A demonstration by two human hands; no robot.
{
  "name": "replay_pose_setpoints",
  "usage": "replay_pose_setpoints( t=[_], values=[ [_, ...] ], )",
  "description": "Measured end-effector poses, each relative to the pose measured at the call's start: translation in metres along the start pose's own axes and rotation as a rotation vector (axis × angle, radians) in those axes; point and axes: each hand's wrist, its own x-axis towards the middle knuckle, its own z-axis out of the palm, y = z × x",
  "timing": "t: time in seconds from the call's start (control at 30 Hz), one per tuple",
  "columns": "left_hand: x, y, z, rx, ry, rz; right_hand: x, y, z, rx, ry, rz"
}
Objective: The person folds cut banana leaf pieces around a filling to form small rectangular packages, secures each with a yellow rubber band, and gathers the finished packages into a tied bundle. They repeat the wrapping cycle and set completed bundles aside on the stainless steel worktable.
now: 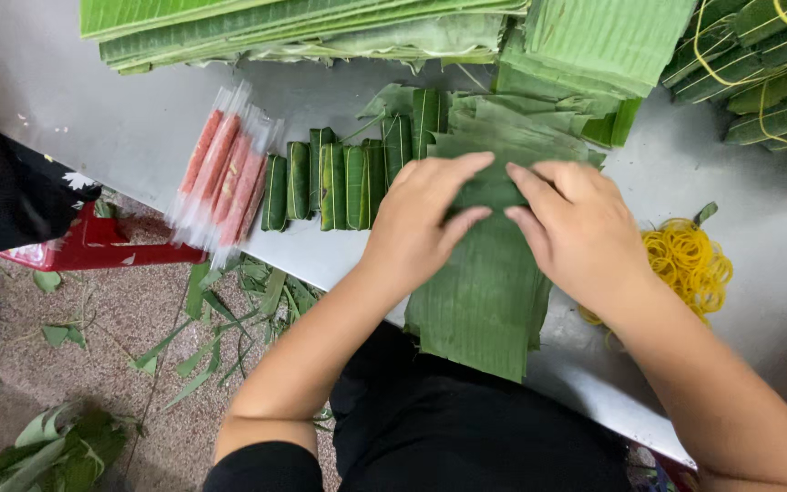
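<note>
Both my hands rest on a stack of cut banana leaf pieces (485, 292) that overhangs the near edge of a grey metal table (758, 255). My left hand (423, 223) and my right hand (576, 228) pinch and fold a rolled leaf bundle (494, 193) between their fingertips on top of that stack. Left of my hands stands a row of several finished green leaf-wrapped rolls (339, 178). Further left lie several pink sausage sticks in clear plastic sleeves (225, 173).
Large banana leaves (302, 27) are piled along the table's far side, tied leaf bundles (767, 82) at the top right. A heap of yellow rubber bands (689, 260) lies right of my right hand. A red stool (93, 246) and leaf scraps (229, 310) are on the floor.
</note>
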Motion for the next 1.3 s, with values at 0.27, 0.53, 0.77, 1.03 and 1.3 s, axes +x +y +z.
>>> replay_pose_setpoints(
  t=[0.27, 0.53, 0.77, 1.03, 1.3],
  values=[
    [-0.035, 0.011, 0.005, -1.272, -0.203, -0.368, -0.027, -0.019, -0.008, 1.371, -0.154, 0.25],
    [-0.052, 0.003, 0.012, -0.874, -0.233, -0.435, -0.03, -0.027, -0.026, 0.097, 0.049, -0.335],
    [-0.055, 0.018, 0.004, -0.949, -0.411, -0.444, -0.039, -0.029, -0.016, 0.09, 0.06, -0.213],
    [-0.056, 0.014, -0.01, -0.403, -0.263, 0.032, -0.048, -0.029, -0.025, 0.633, -0.014, -0.094],
    [-0.056, 0.028, 0.004, -0.648, -0.268, -0.275, -0.051, -0.042, -0.011, 0.312, 0.208, -0.243]
  ],
)
